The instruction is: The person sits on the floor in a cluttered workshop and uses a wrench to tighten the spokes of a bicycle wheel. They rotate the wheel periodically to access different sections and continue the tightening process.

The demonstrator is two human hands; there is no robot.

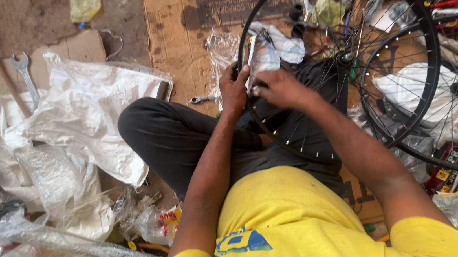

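Posture: person seated cross-legged on the floor [13,21], yellow shirt, dark trousers; wheel [341,60] resting against the lap.
Wheel: black rim, thin spokes, hub at about 1 o'clock from the hands; a second wheel [435,95] overlaps it at 3 o'clock.
Packet [261,57]: small, silvery, crinkled; sits just inside the rim's left arc, at 12 o'clock from the lap, between both hands.
Left hand [234,88]: fingers curled around the rim and the packet's left edge, thumb on top, pinching.
Right hand [278,88]: fingers pressed together on the packet's lower edge; fingertips hidden, so the exact grip cannot be told.
Surroundings: cardboard [173,32] under the wheel; spanner [25,76] at 10 o'clock, well apart; small spanner [203,99] just beside the left knee; white plastic sheets [86,115] at 9 o'clock.
Judgement, step in hand: seems to be opening or handling the packet against the rim.
Judgement, doing it well: brace the rim with the left hand, work the packet close over the lap so small contents do not drop among the sheets; keep fingers out from between spokes.
Risk: wheel could roll off the knee if the left hold slackens.
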